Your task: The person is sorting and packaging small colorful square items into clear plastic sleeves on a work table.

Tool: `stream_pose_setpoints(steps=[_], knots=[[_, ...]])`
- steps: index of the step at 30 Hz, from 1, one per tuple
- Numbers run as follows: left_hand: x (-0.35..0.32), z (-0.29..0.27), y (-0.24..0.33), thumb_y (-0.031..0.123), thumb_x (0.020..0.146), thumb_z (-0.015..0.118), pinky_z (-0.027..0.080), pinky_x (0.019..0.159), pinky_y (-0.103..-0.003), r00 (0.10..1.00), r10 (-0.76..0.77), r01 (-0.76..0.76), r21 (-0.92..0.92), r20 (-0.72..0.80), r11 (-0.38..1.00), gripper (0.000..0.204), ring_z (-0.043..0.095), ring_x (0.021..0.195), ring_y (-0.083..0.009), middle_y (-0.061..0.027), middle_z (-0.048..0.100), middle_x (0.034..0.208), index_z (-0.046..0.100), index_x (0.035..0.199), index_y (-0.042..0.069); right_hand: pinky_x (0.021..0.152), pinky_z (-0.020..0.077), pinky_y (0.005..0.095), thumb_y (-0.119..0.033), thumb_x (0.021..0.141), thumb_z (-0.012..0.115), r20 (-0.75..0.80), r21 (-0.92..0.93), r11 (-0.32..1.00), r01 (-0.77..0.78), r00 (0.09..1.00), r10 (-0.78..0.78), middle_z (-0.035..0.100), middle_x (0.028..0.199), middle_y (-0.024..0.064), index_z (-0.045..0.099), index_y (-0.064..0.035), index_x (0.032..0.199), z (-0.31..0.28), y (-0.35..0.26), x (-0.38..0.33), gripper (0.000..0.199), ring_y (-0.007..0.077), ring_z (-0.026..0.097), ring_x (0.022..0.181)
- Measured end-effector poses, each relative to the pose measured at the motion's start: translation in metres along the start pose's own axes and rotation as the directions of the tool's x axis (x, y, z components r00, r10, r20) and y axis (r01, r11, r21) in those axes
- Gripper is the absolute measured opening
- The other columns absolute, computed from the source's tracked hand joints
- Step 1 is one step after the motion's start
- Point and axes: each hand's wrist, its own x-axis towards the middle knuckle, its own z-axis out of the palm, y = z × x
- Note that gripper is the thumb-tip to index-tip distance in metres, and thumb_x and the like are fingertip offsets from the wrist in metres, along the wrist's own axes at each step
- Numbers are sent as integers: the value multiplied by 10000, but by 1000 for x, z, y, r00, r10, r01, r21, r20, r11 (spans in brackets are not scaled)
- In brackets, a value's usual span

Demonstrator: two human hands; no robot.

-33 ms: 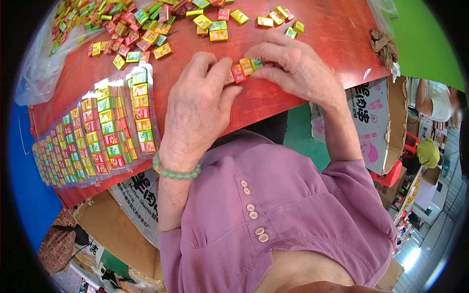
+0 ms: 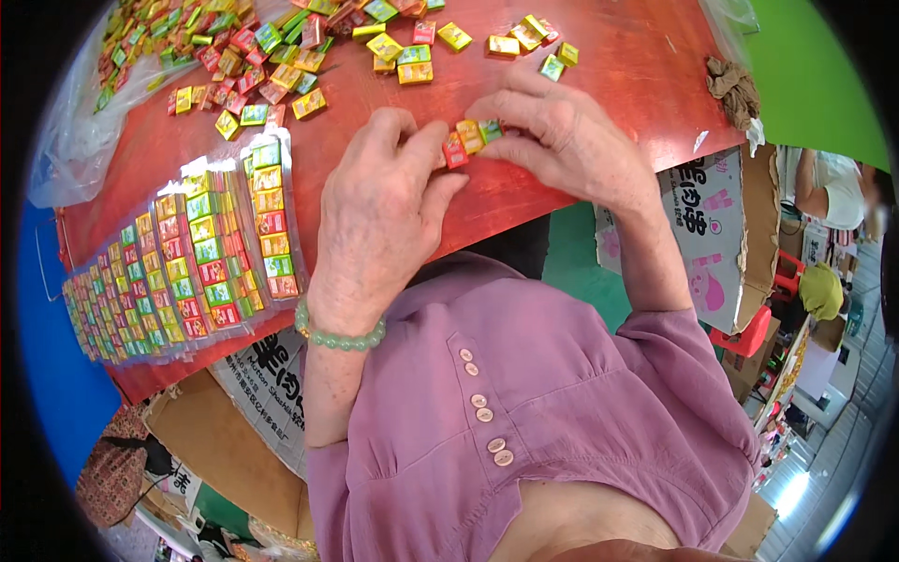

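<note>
Both hands hold a short row of small printed boxes [image 2: 470, 137], red, yellow and green, just above or on the red table. My left hand [image 2: 375, 201], with a green bead bracelet [image 2: 346, 338] at its wrist, pinches the row's left end between thumb and fingers. At the other end, the thumb and fingers of my right hand [image 2: 571, 136] close on the row. The fingers hide both ends of it. Beyond my hands lie loose boxes [image 2: 415, 72] of the same kind. To the left stand clear plastic trays [image 2: 298, 253] filled with rows of these boxes.
The red tabletop [image 2: 365, 89] carries a large heap of boxes [image 2: 178, 37] at the far left, beside a clear plastic bag [image 2: 80, 155]. A brown crumpled cloth [image 2: 735, 92] lies near the right edge. Cardboard cartons [image 2: 716, 225] stand below the table, with red stools [image 2: 740, 339] farther right.
</note>
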Motion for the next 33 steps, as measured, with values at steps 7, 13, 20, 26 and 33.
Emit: stream_pose_setpoints(steps=[7, 13, 20, 26, 33], knots=[[-10, 6, 5, 115, 821, 807, 545, 790, -421, 999, -29, 28, 79, 13, 996, 321, 625, 921, -292, -101, 574, 1025, 700, 1112, 32, 776, 567, 376, -89, 850, 797, -39, 81, 996, -38, 998, 42, 657, 1058, 85, 706, -37, 1133, 5, -6, -14, 302, 283, 681, 925], [-16, 2, 11, 117, 835, 799, 541, 780, -422, 1000, 0, -3, 113, 26, 994, 318, 618, 917, -291, -100, 568, 1017, 700, 1124, 30, 763, 571, 382, -103, 836, 804, -54, 89, 996, 27, 998, -22, 658, 1042, 96, 708, -25, 1108, 9, -10, -17, 299, 287, 686, 914], [-24, 4, 12, 115, 834, 799, 539, 783, -417, 1000, -15, 14, 164, 3, 986, 343, 611, 914, -292, -108, 567, 1033, 696, 1143, 11, 788, 566, 412, -109, 858, 781, -21, 62, 997, 50, 999, -49, 651, 1038, 127, 691, -18, 1130, -8, -9, -10, 301, 334, 682, 928], [-23, 6, 11, 114, 829, 801, 540, 792, -416, 1000, -12, 13, 142, -6, 990, 356, 617, 922, -291, -108, 575, 1047, 695, 1154, 14, 828, 541, 468, -100, 934, 682, -219, -257, 966, 15, 973, -73, 672, 1082, 159, 695, -25, 1095, -12, 25, 28, 178, 393, 663, 971], [-25, 6, 9, 111, 816, 810, 543, 801, -412, 1000, -30, 31, 127, -7, 991, 373, 622, 923, -288, -107, 577, 1049, 695, 1157, 12, 986, 475, 462, -242, 990, 653, 72, -237, 949, -208, 970, 231, 641, 1178, 219, 648, -3, 1270, -18, 8, 32, 368, 392, 600, 1162]])
